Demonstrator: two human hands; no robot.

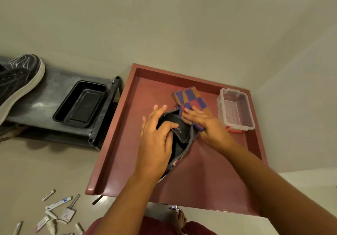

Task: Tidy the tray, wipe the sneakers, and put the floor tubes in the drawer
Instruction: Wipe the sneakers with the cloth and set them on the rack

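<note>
A black sneaker [180, 140] lies on the red-brown tray [209, 171]. My left hand [156, 138] grips it, thumb hooked into the shoe's opening and fingers along its left side. My right hand [204, 121] presses a purple, orange and red checkered cloth [191, 98] against the sneaker's far end, fingers laid flat on the cloth. A second black sneaker with a white sole [16, 81] stands on the low dark shelf [47, 92] at the left. Several small tubes [58, 209] lie scattered on the floor at the bottom left.
A clear plastic box [235, 109] with a red latch sits in the tray's far right corner. A black plastic container [82, 103] rests on the shelf by the tray. A dark pen [96, 200] lies on the floor under the tray's near edge. A bare foot [179, 218] shows below.
</note>
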